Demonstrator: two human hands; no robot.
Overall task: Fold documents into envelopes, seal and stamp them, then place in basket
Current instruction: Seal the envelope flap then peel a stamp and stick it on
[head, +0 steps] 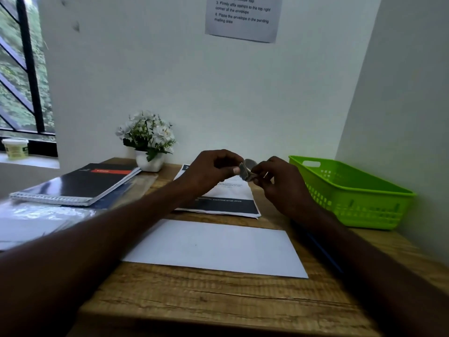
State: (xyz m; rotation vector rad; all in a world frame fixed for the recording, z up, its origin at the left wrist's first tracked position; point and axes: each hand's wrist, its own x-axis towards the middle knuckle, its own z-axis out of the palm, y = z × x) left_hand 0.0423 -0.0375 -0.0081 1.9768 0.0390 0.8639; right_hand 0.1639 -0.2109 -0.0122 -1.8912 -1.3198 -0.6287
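Note:
A white envelope (218, 248) lies flat on the wooden desk (206, 295) in front of me. Behind it rests a printed document (228, 203) with a dark band along its near edge. Above that document both hands meet in the air. My left hand (211, 170) and my right hand (279, 181) pinch a small grey curled strip (246, 171) between their fingertips; it looks like a roll of stamps or tape, but I cannot tell which. The green plastic basket (349, 193) stands at the right against the wall, with nothing visible in it.
A spiral notebook (80, 184) lies on clear plastic sleeves (38, 215) at the left. A white pot of flowers (148, 142) stands at the back. A blue pen (325, 251) lies under my right forearm. An instruction sheet (243, 18) hangs on the wall.

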